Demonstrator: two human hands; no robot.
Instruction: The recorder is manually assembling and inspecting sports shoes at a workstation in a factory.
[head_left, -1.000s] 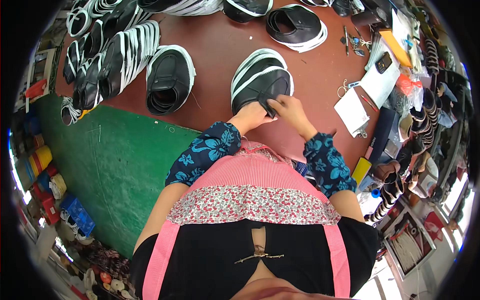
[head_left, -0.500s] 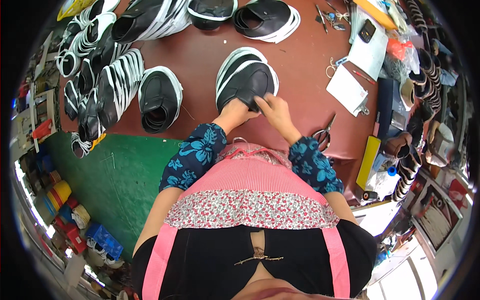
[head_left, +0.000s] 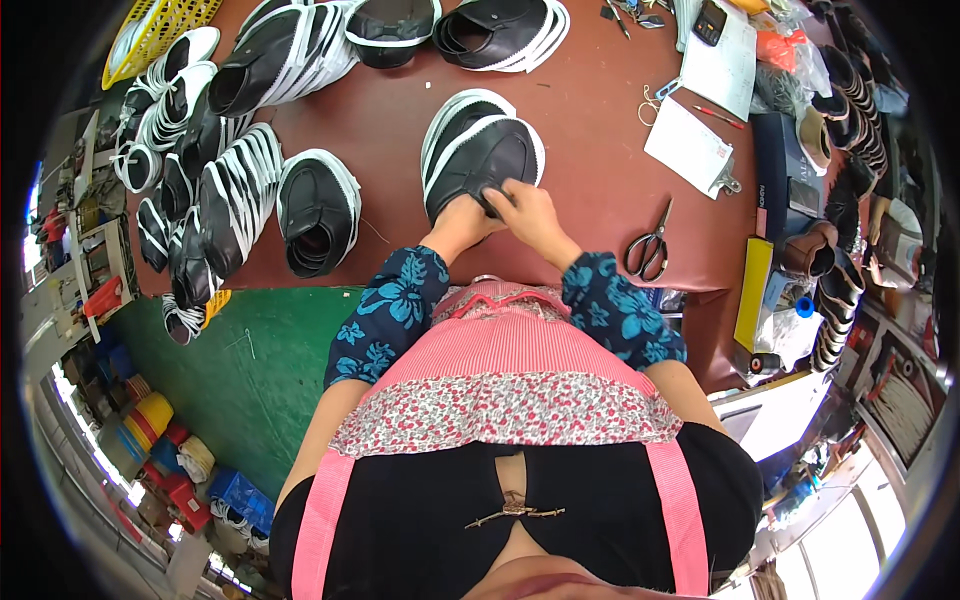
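A black leather shoe upper with a white edge lies in front of me on the red-brown tabletop. A second upper of the same kind sits partly beneath it, toward the back. My left hand reaches into the opening at the near end, its fingers mostly hidden by the leather. With thumb and fingers closed, my right hand pinches the rim of that opening. To the left rests another stack of black uppers, apart from both hands.
Several rows of nested uppers fill the table's left side, near a yellow basket. Black-handled scissors lie right of my arms. Beyond them are a clipboard, a red pen and a phone.
Both hands stay at the upper's opening, the right one shifting slightly along the rim. The whole view has shifted a little, so the scissors show more fully.
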